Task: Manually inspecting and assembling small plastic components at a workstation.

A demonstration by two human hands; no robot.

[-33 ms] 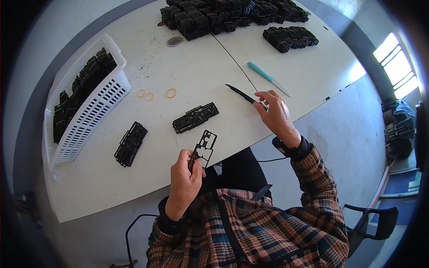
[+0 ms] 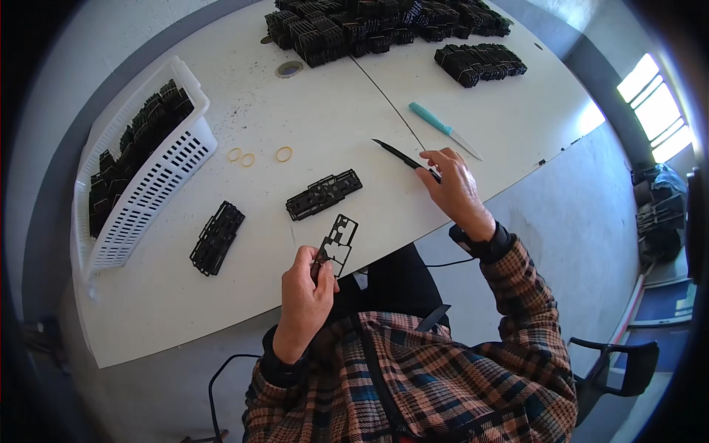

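just below the picture's center the left hand pinches a black openwork plate, while right of center the right hand curls at a pointed black tool, its grip unclear.

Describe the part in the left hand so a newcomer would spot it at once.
Find the white table and follow its near edge to the left hand. Pinched there is a black openwork frame, pointing away from the body. Unlike the two black pieces lying nearby, it is held, and white shows through its large cutouts.

no readable text, no legible labels or numbers
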